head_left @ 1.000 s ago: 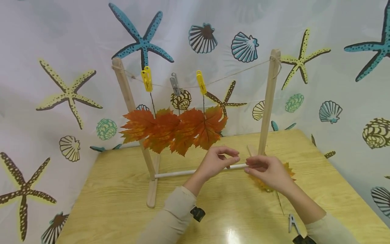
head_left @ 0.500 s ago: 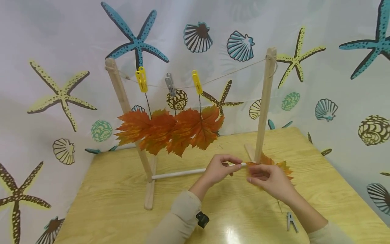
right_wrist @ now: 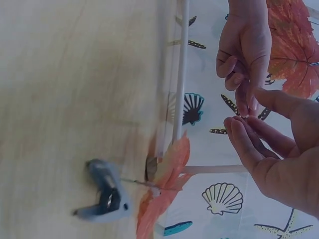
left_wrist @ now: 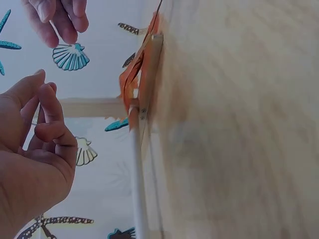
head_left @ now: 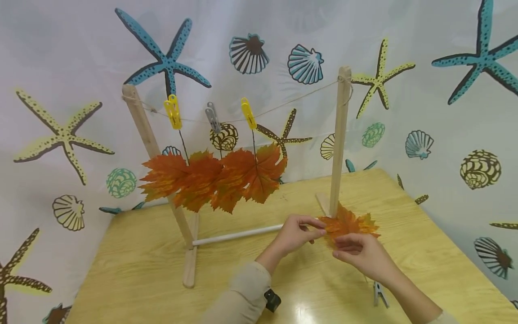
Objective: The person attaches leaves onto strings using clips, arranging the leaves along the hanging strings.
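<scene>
Both hands hover over the table near the stand's right post. My left hand (head_left: 297, 234) has loosely bent fingers with the thumb near the index finger, and nothing shows in it. The right hand (head_left: 364, 256) has relaxed fingers, apart from the thumb and holding nothing. An orange artificial maple leaf (head_left: 350, 223) lies at the foot of the right post, beyond the right hand; its thin stem reaches toward a grey clothespin (head_left: 379, 294) on the table. The right wrist view shows that leaf (right_wrist: 167, 186) and the clothespin (right_wrist: 104, 194) below the hands.
A wooden stand has a left post (head_left: 143, 130), a right post (head_left: 339, 144) and a white rod (head_left: 238, 235) low between them. On its string (head_left: 297, 101), yellow clothespins (head_left: 172, 112) and a grey clothespin (head_left: 212, 118) hold overlapping orange leaves (head_left: 259, 177). A patterned curtain (head_left: 275, 27) stands behind.
The head view has shifted rightward. The right hand has drawn nearer the front, uncovering more of the leaf by the post. The left hand stays beside it, and the hanging leaves look the same.
</scene>
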{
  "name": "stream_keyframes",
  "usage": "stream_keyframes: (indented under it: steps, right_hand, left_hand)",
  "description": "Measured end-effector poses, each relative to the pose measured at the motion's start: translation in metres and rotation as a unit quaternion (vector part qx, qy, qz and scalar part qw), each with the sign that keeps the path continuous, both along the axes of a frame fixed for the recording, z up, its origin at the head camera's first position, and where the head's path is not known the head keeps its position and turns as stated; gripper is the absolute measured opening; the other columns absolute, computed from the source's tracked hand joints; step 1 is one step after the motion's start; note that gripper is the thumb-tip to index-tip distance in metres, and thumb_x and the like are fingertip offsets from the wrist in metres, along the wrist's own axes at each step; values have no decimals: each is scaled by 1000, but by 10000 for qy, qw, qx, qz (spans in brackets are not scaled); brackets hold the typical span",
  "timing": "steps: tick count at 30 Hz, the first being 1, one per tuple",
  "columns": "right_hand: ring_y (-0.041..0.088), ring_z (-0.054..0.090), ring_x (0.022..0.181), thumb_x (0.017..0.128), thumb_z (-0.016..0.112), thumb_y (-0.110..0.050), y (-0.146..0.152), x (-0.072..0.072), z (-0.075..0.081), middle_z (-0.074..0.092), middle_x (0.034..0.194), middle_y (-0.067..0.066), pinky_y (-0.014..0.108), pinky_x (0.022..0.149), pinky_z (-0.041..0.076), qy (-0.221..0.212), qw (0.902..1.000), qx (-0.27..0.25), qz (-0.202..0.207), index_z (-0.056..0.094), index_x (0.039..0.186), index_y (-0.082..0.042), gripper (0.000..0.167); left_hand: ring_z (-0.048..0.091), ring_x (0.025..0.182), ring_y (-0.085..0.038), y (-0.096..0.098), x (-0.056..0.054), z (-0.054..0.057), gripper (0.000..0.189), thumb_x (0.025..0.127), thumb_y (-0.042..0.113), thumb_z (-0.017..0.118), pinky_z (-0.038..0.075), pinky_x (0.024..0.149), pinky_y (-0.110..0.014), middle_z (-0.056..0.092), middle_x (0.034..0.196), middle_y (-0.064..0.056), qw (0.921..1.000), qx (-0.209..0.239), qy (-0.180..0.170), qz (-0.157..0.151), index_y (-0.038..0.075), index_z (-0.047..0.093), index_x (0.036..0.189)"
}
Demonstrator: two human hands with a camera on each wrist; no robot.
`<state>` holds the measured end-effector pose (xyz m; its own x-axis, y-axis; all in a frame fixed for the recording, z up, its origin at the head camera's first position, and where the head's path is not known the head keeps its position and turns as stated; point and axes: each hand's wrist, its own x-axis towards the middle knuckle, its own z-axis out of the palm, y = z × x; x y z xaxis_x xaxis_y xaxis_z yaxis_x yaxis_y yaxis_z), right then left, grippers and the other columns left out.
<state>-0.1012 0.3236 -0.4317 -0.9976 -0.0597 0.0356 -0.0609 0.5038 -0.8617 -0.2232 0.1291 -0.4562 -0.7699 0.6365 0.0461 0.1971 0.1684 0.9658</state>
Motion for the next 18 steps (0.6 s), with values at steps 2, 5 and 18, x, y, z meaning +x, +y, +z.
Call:
stream_keyframes:
  steps: [2, 5, 18]
  right_hand:
    - [25, 72, 100, 89, 76, -29, 7, 4, -3, 70, 118, 21, 30, 80, 59, -90, 9999, 104, -103, 68, 120, 1, 43]
    - [25, 71, 99, 89, 76, -30, 15, 10, -7, 71, 117, 20, 31, 79, 60, -191, 9995, 183, -143, 68, 120, 2, 45]
    - [22, 72, 95, 88, 77, -24, 29, 28, -29, 72, 112, 20, 27, 79, 59, -204, 9992, -72, -346, 68, 118, 6, 43]
  left_hand:
    - [67, 77, -46, 9, 2, -5, 25, 90, 22, 76, 56, 66, -48, 75, 106, 0, 9999, 9, 20, -153, 6, 77, 109]
    - [66, 80, -48, 20, 5, -12, 27, 89, 24, 76, 57, 68, -49, 75, 104, 2, 9996, -44, -75, -270, 6, 76, 110]
    - [59, 59, -8, 54, 18, -42, 20, 86, 19, 80, 51, 55, -25, 75, 100, 0, 9970, -519, -160, -555, 11, 78, 104]
